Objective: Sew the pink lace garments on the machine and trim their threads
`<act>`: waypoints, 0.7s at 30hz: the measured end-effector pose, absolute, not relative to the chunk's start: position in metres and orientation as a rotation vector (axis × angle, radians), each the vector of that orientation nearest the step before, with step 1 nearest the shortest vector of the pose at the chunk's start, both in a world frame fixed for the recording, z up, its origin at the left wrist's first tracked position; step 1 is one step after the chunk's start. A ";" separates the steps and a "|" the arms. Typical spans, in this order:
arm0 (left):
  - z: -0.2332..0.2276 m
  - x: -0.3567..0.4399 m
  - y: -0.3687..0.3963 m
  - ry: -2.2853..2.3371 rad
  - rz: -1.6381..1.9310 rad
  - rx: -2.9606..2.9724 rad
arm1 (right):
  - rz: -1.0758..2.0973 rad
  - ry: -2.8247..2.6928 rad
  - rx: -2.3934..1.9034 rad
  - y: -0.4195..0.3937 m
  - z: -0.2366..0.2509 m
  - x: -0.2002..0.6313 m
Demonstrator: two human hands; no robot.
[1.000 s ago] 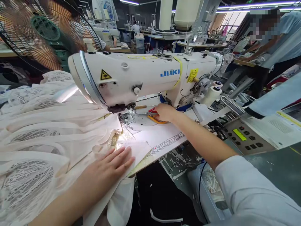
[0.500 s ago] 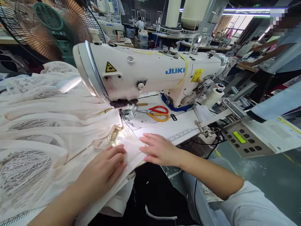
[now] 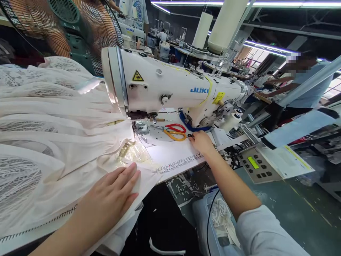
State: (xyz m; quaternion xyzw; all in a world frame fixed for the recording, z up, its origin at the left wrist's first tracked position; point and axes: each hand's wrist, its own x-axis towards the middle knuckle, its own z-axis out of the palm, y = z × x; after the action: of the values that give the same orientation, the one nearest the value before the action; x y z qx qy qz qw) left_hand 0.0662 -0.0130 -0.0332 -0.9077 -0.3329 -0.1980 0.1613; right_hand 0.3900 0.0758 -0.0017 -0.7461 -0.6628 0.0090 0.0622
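Two hands work at your bench: your left hand point(image 3: 113, 197) lies flat, fingers together, pressing the cream fabric point(image 3: 61, 142) at the table's point(image 3: 183, 151) near edge. Farther on, your right hand point(image 3: 201, 142) reaches past the ruler strip point(image 3: 181, 163), fingertips closing on a small dark clip point(image 3: 189, 135) just beside the scissors point(image 3: 176, 131). Beyond stands the sewing machine point(image 3: 173, 89), then a fan point(image 3: 66, 28).

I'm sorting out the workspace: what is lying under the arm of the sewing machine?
Under the sewing machine arm lie scissors with red and orange handles, on the metal plate. The right hand reaches beside them. Cream fabric covers the table left of the needle.
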 end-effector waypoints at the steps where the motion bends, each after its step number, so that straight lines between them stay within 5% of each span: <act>1: -0.034 0.064 -0.015 -0.945 -0.592 -2.586 | 0.035 -2.000 -2.262 0.078 -0.003 0.390; 11: -0.046 0.049 -0.026 -1.027 -0.576 -2.569 | 0.159 -1.941 -2.128 0.069 0.017 0.385; 17: -0.046 0.048 -0.029 -1.293 -0.565 -2.599 | 0.433 -2.267 -1.459 0.020 0.014 0.296; 21: -0.042 0.046 -0.030 -1.282 -0.507 -2.617 | 0.340 -2.496 -1.316 0.012 0.004 0.238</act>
State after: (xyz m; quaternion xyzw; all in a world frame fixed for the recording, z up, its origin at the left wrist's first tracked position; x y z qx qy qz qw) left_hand 0.0462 -0.0300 -0.0422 -0.8810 -0.4315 -0.1707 0.0916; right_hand 0.2379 0.0119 0.0036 -0.4577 -0.8684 0.1184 0.1491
